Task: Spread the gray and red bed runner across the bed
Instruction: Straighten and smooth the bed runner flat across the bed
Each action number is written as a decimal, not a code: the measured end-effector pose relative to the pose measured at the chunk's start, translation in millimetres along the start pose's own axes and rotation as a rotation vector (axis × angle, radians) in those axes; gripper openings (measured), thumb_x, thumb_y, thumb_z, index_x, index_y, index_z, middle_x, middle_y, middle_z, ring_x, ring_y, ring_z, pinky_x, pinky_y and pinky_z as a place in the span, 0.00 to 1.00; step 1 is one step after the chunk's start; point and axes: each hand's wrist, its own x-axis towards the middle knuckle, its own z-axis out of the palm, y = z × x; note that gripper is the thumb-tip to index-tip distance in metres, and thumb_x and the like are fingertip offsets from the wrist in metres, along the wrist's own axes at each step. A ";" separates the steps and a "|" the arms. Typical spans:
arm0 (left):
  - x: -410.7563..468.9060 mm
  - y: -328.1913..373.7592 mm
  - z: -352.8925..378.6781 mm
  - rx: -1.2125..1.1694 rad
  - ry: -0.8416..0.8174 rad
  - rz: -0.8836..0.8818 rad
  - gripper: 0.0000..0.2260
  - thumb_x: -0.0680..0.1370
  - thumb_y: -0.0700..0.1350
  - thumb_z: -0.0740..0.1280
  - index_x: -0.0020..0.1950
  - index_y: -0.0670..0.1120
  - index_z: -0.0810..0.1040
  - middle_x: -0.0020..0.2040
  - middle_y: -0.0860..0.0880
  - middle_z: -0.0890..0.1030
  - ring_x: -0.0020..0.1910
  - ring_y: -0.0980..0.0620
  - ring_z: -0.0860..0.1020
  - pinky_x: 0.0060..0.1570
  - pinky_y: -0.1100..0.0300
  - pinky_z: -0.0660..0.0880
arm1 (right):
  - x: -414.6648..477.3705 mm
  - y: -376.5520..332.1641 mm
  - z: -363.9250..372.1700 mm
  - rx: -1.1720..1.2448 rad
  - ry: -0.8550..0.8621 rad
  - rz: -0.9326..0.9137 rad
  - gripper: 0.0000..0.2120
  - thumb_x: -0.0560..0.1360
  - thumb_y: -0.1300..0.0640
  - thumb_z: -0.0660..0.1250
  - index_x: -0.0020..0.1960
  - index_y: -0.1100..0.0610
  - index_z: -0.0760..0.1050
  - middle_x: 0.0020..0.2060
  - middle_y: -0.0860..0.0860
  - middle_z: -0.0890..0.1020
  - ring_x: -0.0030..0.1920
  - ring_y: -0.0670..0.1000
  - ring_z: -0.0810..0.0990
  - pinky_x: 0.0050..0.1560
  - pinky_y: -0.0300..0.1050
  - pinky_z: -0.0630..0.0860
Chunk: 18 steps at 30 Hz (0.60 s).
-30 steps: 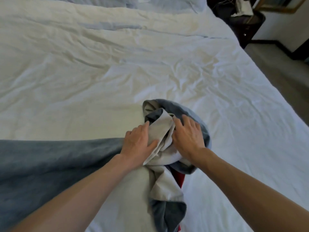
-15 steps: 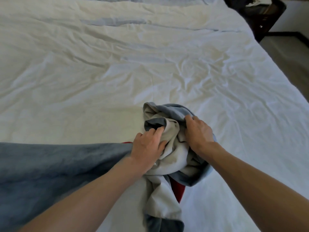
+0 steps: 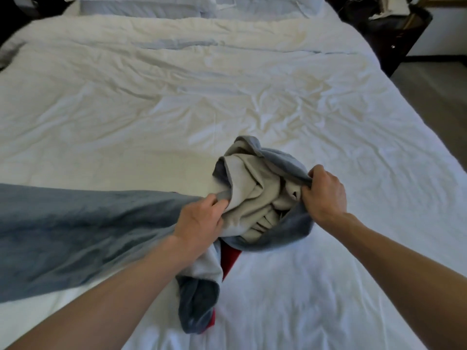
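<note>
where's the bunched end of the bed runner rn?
Head view, just right of centre on the bed: the bed runner bunch sits between the left hand and right hand, both gripping it.

Cloth of the bed runner (image 3: 75,231): gray, soft-napped, matt. Its bunched underside is a paler, smoother beige lining (image 3: 250,188), with a red cloth panel (image 3: 228,258) beneath. Beyond the bed runner, duvet (image 3: 151,109): white matt cloth, finely creased. Far right of the bed runner, nightstand (image 3: 394,34): dark, faintly glossy wood.
</note>
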 end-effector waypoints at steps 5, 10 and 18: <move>-33.0 26.3 8.3 0.063 -0.026 0.043 0.11 0.59 0.31 0.75 0.34 0.40 0.76 0.30 0.45 0.73 0.23 0.47 0.70 0.21 0.61 0.66 | -39.1 60.3 -7.6 -0.025 -0.020 0.077 0.02 0.75 0.61 0.59 0.47 0.58 0.66 0.42 0.58 0.78 0.36 0.58 0.73 0.35 0.49 0.68; -55.9 37.0 17.8 0.141 -0.054 0.166 0.14 0.54 0.29 0.74 0.34 0.42 0.77 0.29 0.45 0.70 0.22 0.47 0.69 0.22 0.63 0.61 | -85.1 98.4 5.8 -0.085 -0.059 0.139 0.05 0.75 0.61 0.59 0.43 0.57 0.63 0.38 0.55 0.75 0.32 0.56 0.70 0.31 0.46 0.63; -95.3 55.6 36.0 0.086 -0.071 0.128 0.08 0.63 0.39 0.74 0.32 0.43 0.75 0.30 0.46 0.71 0.25 0.46 0.71 0.24 0.59 0.68 | -130.1 103.1 15.7 -0.070 -0.120 0.175 0.06 0.74 0.59 0.60 0.43 0.55 0.62 0.35 0.51 0.70 0.31 0.53 0.67 0.31 0.46 0.63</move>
